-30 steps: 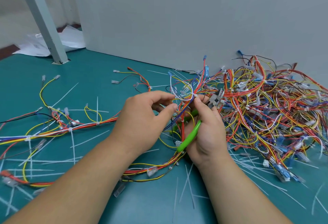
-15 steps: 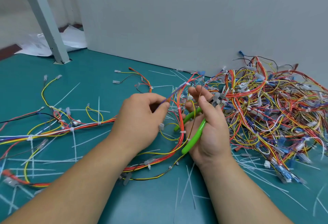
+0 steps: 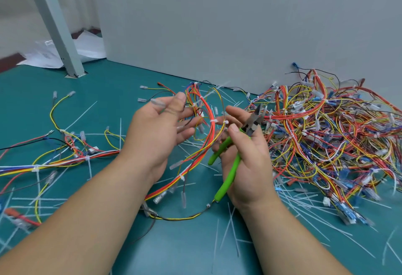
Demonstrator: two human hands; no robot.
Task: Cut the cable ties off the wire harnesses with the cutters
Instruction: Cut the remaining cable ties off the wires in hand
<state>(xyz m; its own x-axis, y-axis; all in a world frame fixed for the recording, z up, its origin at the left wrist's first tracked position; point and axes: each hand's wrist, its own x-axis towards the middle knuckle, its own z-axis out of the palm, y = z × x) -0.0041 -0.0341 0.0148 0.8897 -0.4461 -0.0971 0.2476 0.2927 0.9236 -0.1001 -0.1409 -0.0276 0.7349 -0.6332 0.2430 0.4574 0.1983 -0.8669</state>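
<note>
My right hand grips the green-handled cutters; their steel jaws point up and away. Its fingertips also touch a red, orange and yellow wire harness that loops up between both hands. White cable ties sit on that loop, just left of my right fingertips. My left hand is spread with straight fingers beside the loop, and some wires cross its fingertips. The harness trails down onto the teal table toward me.
A big tangled pile of harnesses fills the right side against the grey wall panel. Another harness lies at the left. Cut white tie strips litter the table. A grey metal post stands at the far left.
My left hand has let go of its pinch on the wires and spread open. The harness loop has risen between the hands. My right hand has tilted the cutters' jaws upward.
</note>
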